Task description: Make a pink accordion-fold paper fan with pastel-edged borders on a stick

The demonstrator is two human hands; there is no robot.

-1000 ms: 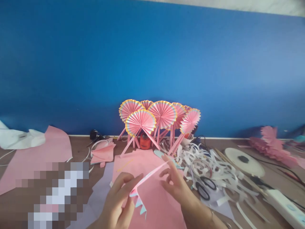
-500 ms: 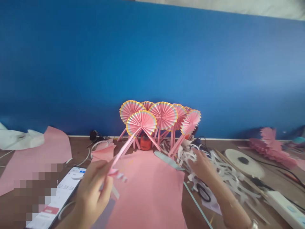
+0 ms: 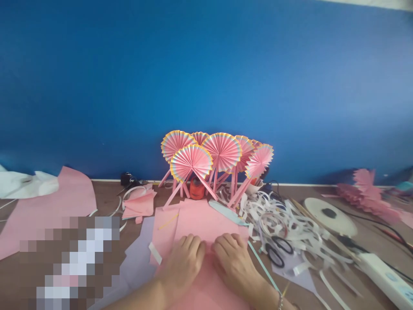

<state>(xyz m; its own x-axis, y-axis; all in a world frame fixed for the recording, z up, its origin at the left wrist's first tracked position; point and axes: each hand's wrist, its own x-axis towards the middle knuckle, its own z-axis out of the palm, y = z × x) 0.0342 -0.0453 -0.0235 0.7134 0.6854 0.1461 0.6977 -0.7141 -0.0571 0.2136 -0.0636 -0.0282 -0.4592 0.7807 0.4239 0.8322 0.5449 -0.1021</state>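
My left hand (image 3: pixel 185 260) and my right hand (image 3: pixel 234 262) lie side by side on a pink paper sheet (image 3: pixel 200 221) in front of me. Their fingers are curled down and pressed together on the sheet; the fingertips and whatever lies under them are hidden. Behind the hands, several pleated pink paper fans (image 3: pixel 192 163) with yellow-edged rims and pink paper stems stand against the blue panel. A red-orange object (image 3: pixel 196 189) sits beneath the front fan. To the right of the sheet lie black-handled scissors (image 3: pixel 275 254).
White paper strips (image 3: pixel 274 211) are heaped on the right, beside a round white disc (image 3: pixel 331 219) and a power strip (image 3: pixel 387 275). Folded pink paper (image 3: pixel 368 196) lies far right. Purple paper (image 3: pixel 138 249) and a large pink sheet (image 3: pixel 61 206) are left. A blue panel (image 3: pixel 206 73) bounds the back.
My left hand has moved right and no longer shows the curled pink and white strip it held. My right hand has come from the white strips to the pink sheet.
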